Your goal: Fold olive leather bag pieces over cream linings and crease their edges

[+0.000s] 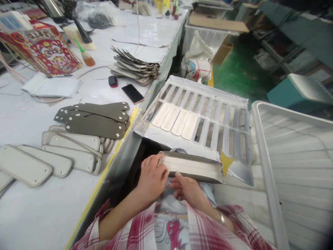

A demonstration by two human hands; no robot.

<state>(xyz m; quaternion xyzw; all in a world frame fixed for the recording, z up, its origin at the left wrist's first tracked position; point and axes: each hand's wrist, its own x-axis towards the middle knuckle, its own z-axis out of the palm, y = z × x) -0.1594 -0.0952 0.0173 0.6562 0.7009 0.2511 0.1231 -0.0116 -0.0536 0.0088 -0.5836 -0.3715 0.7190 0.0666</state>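
In front of my body is a long, narrow tray-shaped piece (194, 165) with dark grey sides and a pale lining. My left hand (154, 173) closes on its left end, fingers curled over the rim. My right hand (186, 187) is under the near side, its thumb against the lower edge and its other fingers bent below. Just beyond lies a slotted white frame (208, 146), with several pale rounded panels (175, 121) set in its slots.
On the table to the left are grey-edged panels (70, 156), dark grey strips (96, 119), a phone (132, 93) and a stack of curved pieces (135, 67). A glue bottle (88, 59) stands farther back. At right is a large pale plastic bin (267, 166).
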